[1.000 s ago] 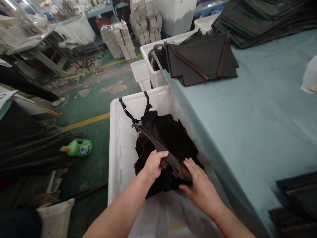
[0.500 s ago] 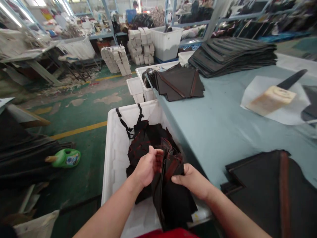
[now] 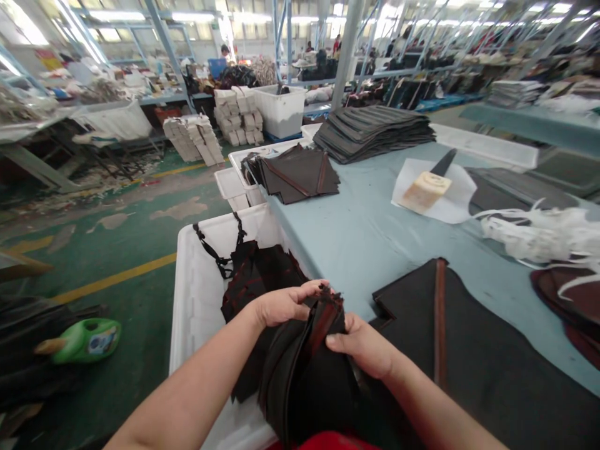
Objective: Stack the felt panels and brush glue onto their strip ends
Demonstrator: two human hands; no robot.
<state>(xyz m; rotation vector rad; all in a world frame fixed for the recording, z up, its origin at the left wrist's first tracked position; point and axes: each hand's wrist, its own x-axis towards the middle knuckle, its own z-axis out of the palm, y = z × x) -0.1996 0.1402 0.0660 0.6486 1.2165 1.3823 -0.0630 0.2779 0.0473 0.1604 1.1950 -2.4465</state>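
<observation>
My left hand and my right hand grip a bundle of dark panels with reddish-brown strips, held upright by its top edge. The bundle hangs over the near part of a white plastic bin, and its lower end is hidden below the frame. More dark panels lie in the bin, just beyond my left hand. A large dark panel with a brown strip lies on the pale blue table, to the right of my right hand.
Further along the table are a tall stack of dark panels, a pile of panels on a white bin, and a cream block with a dark blade. White fibrous scraps lie at right. A green jug sits on the floor.
My hands have lifted the bundle out of the pile and gathered it upright. The view has tilted upward, showing more of the table and the far workshop.
</observation>
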